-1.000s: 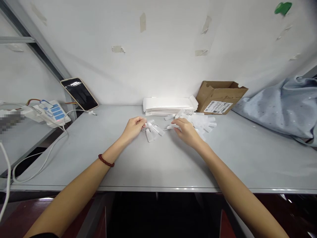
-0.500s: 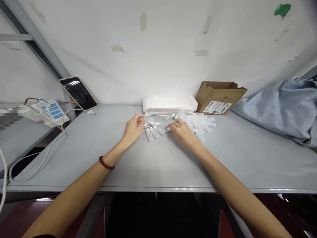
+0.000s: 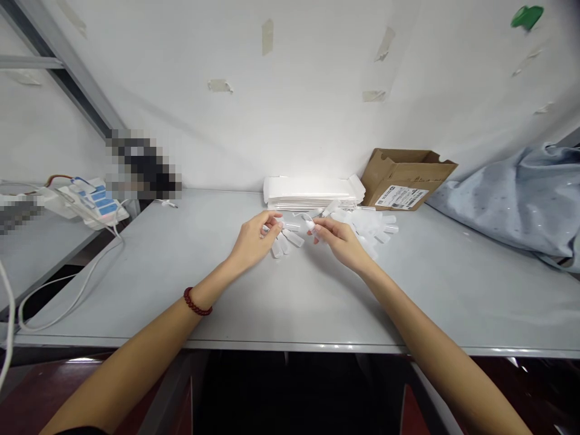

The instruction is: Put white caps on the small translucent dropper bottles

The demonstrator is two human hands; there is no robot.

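My right hand (image 3: pixel 338 238) pinches a small white tag with a thin string (image 3: pixel 312 225) between thumb and fingers, raised just off the table. Left of it, my left hand (image 3: pixel 258 238) has its thumb and index finger close together over a small fan of translucent white tags (image 3: pixel 283 243); whether anything is between those fingertips is too small to tell. Beyond and beside my right hand spreads a larger pile of similar translucent tags (image 3: pixel 369 223), partly covered by the hand.
A stack of flat white packets (image 3: pixel 312 190) lies against the wall, beside an open brown cardboard box (image 3: pixel 403 181). A pale blue cloth bag (image 3: pixel 512 199) sits at the right. White cables and a power strip (image 3: pixel 97 202) are at the left, near a pixelated patch.
My right hand has picked a tag up from the table and turned its fingertips leftward. My left hand has shifted right, over the small fan of tags.
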